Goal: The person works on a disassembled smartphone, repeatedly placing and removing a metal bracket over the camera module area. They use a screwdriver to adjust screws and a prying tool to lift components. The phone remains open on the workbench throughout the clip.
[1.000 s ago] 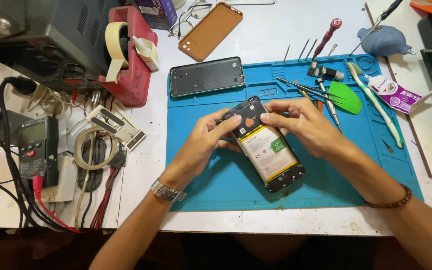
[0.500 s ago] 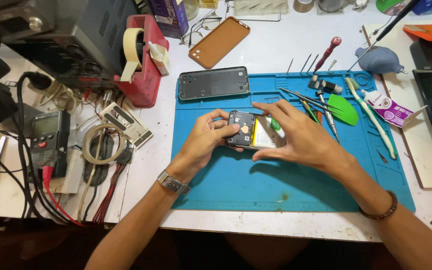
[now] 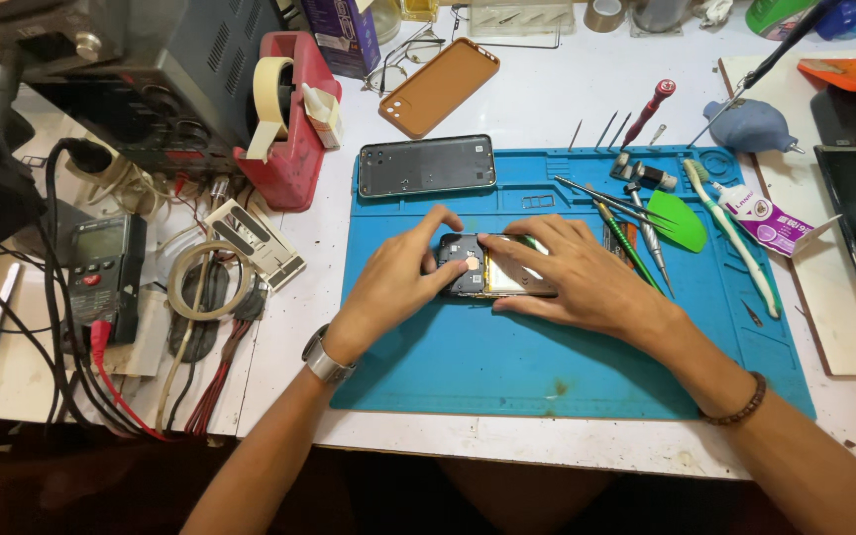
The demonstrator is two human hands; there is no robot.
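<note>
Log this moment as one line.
left hand: on opened phone | right hand: pressing phone | phone: flat on blue mat
</note>
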